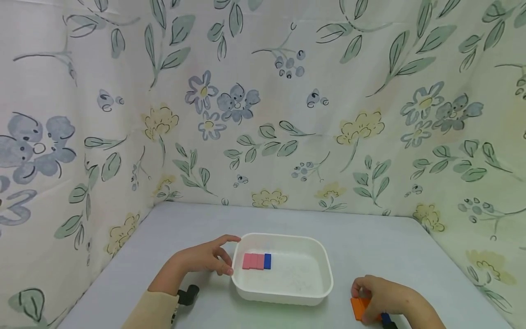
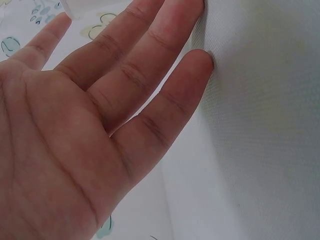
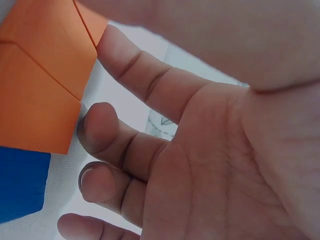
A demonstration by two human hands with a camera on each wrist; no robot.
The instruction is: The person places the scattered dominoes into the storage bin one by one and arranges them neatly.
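Note:
A white tray (image 1: 283, 292) stands mid-table, with a row of pink blocks (image 1: 253, 261) and one blue block (image 1: 267, 261) inside. At its left side, my left hand (image 1: 207, 256) touches the rim and outer wall with its fingers. The left wrist view shows those fingers fairly straight against a white wall (image 2: 265, 125). Right of the tray, my right hand (image 1: 380, 294) bends over a row of flat orange blocks (image 3: 45, 85) on the table. Its thumb and index finger pinch an orange block at the row's edge. A second blue block (image 3: 22, 182) adjoins the orange ones.
The table (image 1: 197, 219) has a pale, smooth top. Behind and beside it hangs a floral cloth (image 1: 263, 114). A black wrist device (image 1: 189, 294) sits at my left wrist, beside a beige sleeve (image 1: 154, 310).

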